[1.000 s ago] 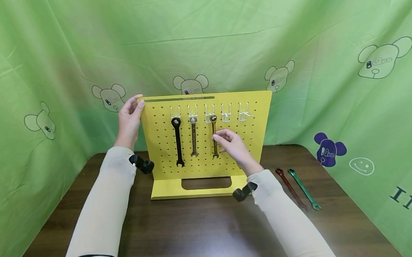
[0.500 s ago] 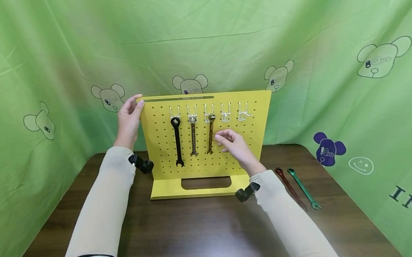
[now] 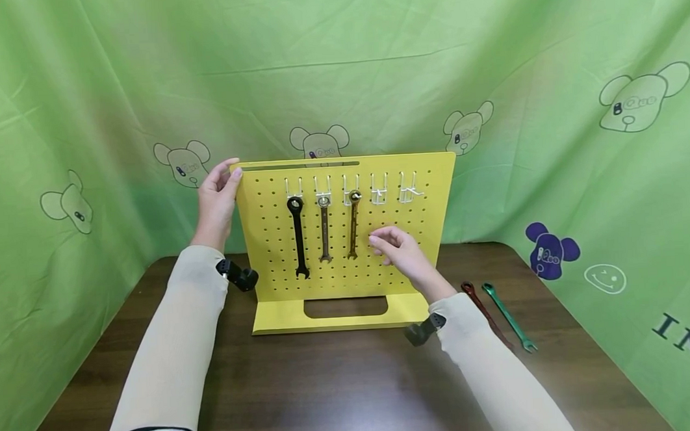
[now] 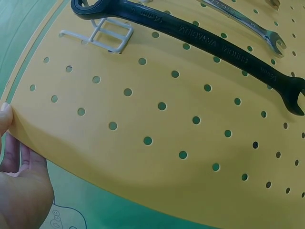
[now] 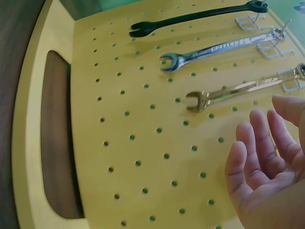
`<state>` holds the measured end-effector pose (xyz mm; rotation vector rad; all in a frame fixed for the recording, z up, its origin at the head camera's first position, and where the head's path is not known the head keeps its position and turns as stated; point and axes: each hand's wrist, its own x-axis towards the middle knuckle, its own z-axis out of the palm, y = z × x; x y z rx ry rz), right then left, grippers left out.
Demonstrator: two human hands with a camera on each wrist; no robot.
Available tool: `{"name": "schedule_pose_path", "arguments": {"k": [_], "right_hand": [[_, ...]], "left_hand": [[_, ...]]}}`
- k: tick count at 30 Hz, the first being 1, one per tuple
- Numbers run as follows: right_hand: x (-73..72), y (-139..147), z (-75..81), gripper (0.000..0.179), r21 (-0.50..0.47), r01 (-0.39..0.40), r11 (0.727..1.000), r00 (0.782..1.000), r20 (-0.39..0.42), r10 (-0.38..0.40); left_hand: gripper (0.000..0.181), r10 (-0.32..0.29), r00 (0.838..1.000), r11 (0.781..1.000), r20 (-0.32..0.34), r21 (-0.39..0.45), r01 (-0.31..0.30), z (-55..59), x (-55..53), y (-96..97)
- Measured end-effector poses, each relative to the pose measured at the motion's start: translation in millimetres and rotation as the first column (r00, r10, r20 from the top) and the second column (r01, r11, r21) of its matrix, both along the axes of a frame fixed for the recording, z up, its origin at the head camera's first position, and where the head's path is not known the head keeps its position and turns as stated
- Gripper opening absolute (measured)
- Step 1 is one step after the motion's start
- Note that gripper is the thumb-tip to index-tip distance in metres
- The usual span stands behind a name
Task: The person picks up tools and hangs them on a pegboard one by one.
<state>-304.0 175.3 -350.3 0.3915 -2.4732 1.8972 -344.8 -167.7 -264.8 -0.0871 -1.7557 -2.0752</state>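
My left hand (image 3: 217,203) grips the upper left corner of a yellow pegboard (image 3: 280,315), thumb on the front and fingers behind, as the left wrist view also shows. A gold combination wrench (image 3: 353,231) hangs by its ring end from the middle hook, slightly tilted. Just right of it, my right hand (image 3: 402,253) stands apart from the wrench with relaxed fingers and nothing in them; the right wrist view (image 5: 267,167) shows the palm side. Left of the gold wrench hang a silver wrench (image 3: 325,233) and a black wrench (image 3: 299,241).
Two white wire hooks, one (image 3: 379,196) beside the gold wrench and another (image 3: 408,194) farther right, hold nothing. A red wrench (image 3: 483,307) and a green wrench (image 3: 510,317) lie on the brown table (image 3: 330,385) at the right. A green curtain (image 3: 337,60) surrounds the table.
My right hand has let go of the gold wrench and drawn back to the right and down. The wrench's lower end has swung left. My left hand stays on the corner.
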Motion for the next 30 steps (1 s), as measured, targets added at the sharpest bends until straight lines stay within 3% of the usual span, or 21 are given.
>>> {"name": "schedule_pose_path", "arguments": {"k": [18, 30], "right_hand": [[13.6, 52, -33.8, 0.042, 0.108, 0.020, 0.994, 0.999, 0.032, -0.023], [28.4, 104, -50.3, 0.042, 0.172, 0.089, 0.981, 0.995, 0.034, -0.097]], "left_hand": [[0.030, -0.014, 1.000, 1.000, -0.001, 0.022, 0.014, 1.2, -0.6, 0.6], [0.031, -0.012, 1.000, 1.000, -0.013, 0.023, 0.012, 0.3, -0.4, 0.2]]}}
